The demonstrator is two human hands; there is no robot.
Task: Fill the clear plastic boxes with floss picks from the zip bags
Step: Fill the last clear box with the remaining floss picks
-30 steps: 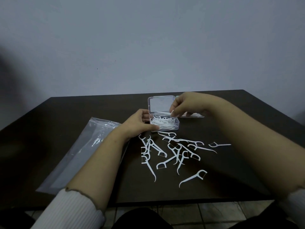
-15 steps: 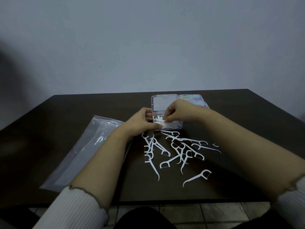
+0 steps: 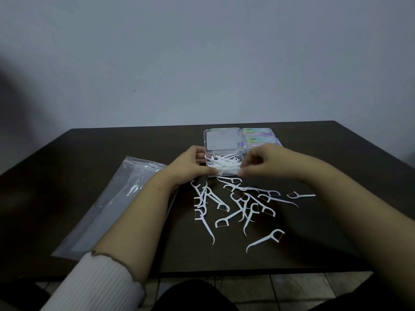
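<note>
From the head camera, the open clear box point(image 3: 224, 164) is sitting at the middle of the dark tabletop point(image 3: 89, 153), its lid standing up behind it and a heap of floss picks already lying inside. The left hand point(image 3: 188, 167) is curling its grip round the box's left side, steadying it. The right hand point(image 3: 262, 163) is hovering at the box's right edge with fingers bent; whether it is pinching a pick, I cannot tell. Many loose picks point(image 3: 238, 203) are lying scattered just in front, waiting to be packed, so the filling looks about half done. Two labelled boxes point(image 3: 259, 136) are sitting closed behind on the right. A zip bag point(image 3: 107, 203) is lying flat on the left. A plain pale wall point(image 3: 202, 63) is rising behind the tabletop.
</note>
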